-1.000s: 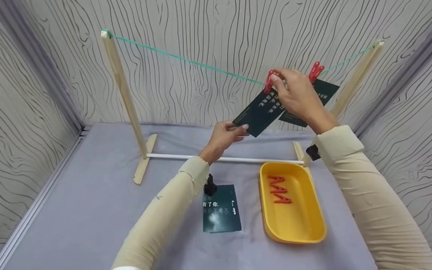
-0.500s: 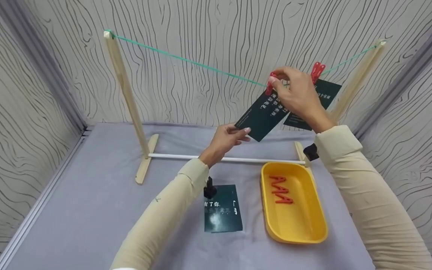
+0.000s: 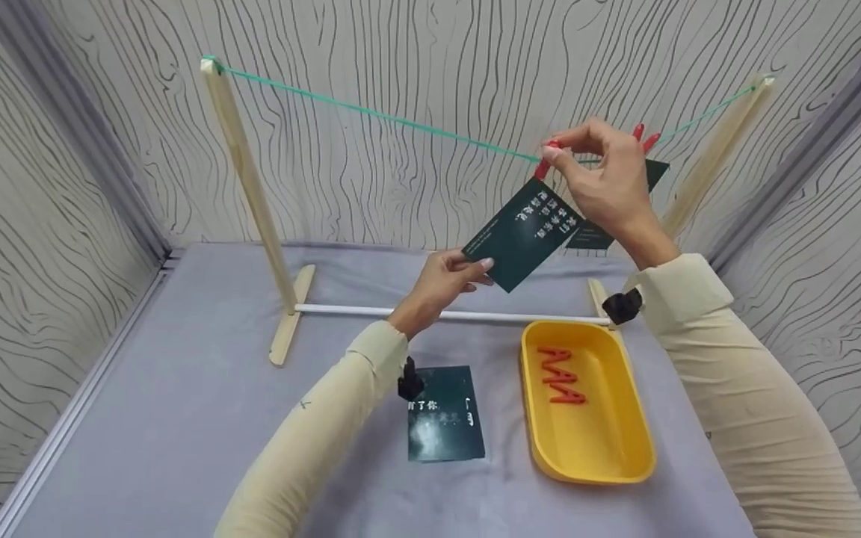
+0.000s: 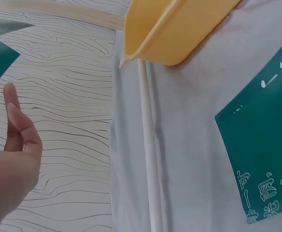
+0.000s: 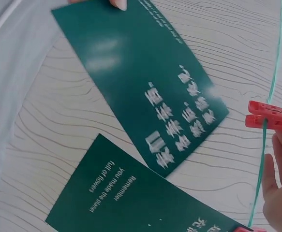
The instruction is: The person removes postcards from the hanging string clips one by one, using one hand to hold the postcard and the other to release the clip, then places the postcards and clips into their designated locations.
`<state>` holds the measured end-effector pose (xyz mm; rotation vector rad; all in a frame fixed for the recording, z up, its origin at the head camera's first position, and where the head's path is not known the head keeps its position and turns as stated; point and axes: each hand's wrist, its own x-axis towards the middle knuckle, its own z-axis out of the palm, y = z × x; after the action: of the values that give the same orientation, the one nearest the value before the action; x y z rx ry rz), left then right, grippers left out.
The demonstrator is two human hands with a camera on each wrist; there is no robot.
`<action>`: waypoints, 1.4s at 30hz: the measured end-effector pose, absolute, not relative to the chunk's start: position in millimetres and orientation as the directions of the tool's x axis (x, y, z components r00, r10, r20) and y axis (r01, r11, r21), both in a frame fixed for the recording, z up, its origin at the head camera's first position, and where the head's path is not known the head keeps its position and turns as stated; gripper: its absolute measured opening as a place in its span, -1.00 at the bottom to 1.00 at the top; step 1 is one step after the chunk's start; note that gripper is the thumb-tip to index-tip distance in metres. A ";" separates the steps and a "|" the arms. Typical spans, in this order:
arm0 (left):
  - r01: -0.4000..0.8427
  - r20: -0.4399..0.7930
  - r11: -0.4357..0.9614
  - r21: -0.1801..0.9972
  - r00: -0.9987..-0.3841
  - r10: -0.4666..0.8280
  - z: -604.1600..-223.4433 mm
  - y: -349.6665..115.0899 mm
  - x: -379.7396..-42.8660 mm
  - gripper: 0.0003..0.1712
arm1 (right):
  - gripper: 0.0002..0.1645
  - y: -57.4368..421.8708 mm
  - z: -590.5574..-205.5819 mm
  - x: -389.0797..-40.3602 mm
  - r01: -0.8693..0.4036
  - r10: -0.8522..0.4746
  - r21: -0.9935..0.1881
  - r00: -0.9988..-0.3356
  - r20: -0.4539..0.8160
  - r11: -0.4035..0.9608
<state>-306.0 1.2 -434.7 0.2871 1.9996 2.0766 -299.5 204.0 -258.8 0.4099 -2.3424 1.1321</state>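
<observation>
Right hand [image 3: 613, 183] above left hand [image 3: 442, 284], pinching clothespin [image 5: 259, 107].

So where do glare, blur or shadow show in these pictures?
Head view: white glare on the tabletop card; right wrist view: a pale sheen on the held card, its big lettering smeared; left wrist view: a soft shadow along the white rod.

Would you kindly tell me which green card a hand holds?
The card pinched by the left hand; another card hangs from the green string, loose cards lie on the table.
</observation>
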 end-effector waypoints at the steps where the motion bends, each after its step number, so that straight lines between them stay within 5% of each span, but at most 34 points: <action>1: -0.039 -0.029 -0.026 0.999 -0.951 0.308 -435.1 0.4 -305.3 -0.77 | -0.70 205.0 -258.7 -296.6 -0.473 -0.056 -0.632 -0.825 0.563 0.614; 16: -0.140 -0.129 -0.006 0.990 -0.927 0.351 -455.8 -13.2 -296.8 -0.72 | -0.69 217.8 -254.8 -256.8 -0.558 -0.078 -0.544 -0.740 0.668 0.626; 26: -0.170 -0.159 -0.003 0.985 -0.929 0.334 -469.8 -22.6 -290.7 -0.60 | -0.59 217.7 -258.9 -232.4 -0.682 -0.205 -0.459 -0.658 0.725 0.569; 33: -0.172 -0.191 0.088 0.981 -0.937 0.294 -479.6 -24.4 -287.1 -0.60 | -0.59 211.0 -267.8 -212.5 -0.705 -0.160 -0.487 -0.637 0.754 0.515; 42: -0.161 -0.185 0.105 0.981 -0.940 0.286 -481.5 -23.1 -285.0 -0.61 | -0.63 211.3 -263.4 -211.5 -0.793 -0.124 -0.445 -0.534 0.836 0.416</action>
<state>-285.0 -23.1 -481.5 0.1223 2.0608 1.8997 -211.5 211.3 -263.4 0.7791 -1.9288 1.1430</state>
